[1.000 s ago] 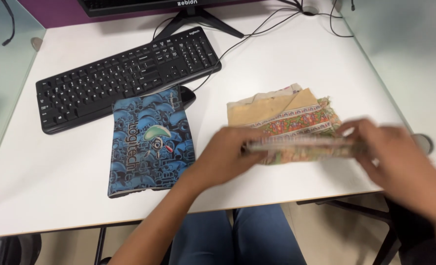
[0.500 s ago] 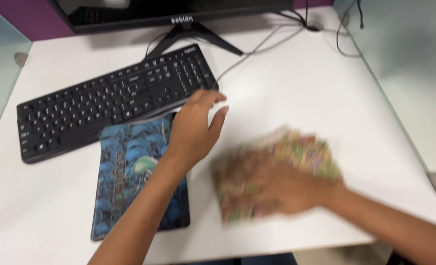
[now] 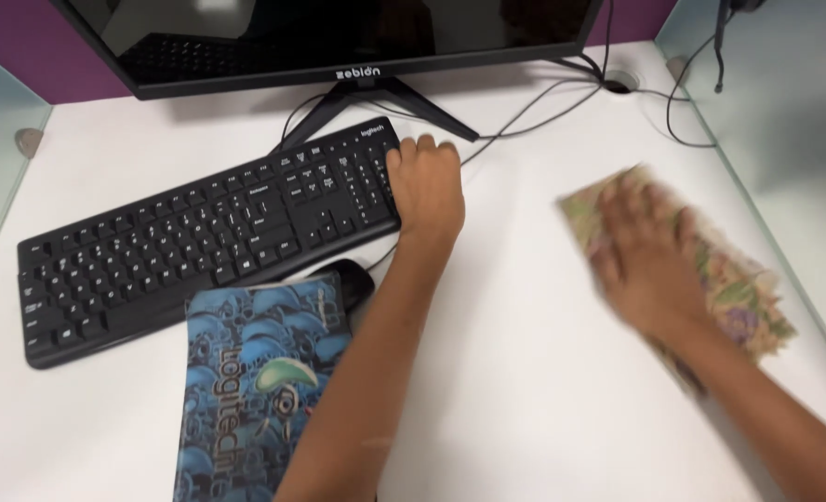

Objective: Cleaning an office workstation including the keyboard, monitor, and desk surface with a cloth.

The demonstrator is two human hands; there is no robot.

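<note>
On the white tabletop (image 3: 525, 372), right side, the right hand (image 3: 650, 265) lies flat on a folded patterned cloth (image 3: 739, 288), fingers spread wide and pressing down on it; palm and fingers cover most of the cloth's near-left part. Cloth is floral, in beige, green and purple tones, motion-blurred, lying close to the tabletop's right edge beside a frosted glass partition (image 3: 785, 112).

Left hand (image 3: 425, 186) rests at the right end of a black keyboard (image 3: 199, 232), fingers curled over its top right corner, touching it; whether they grip the edge, I cannot tell. Keyboard sits at an angle, left end nearer the person.

Just below the keyboard: a blue patterned mouse pad (image 3: 255, 390), partly under the left forearm. A black mouse (image 3: 346, 279) shows at the pad's upper right corner, touching it. Behind the keyboard stands a black monitor (image 3: 339, 37) on its stand, cables (image 3: 543, 93) running toward a grommet hole at the back right.
</note>
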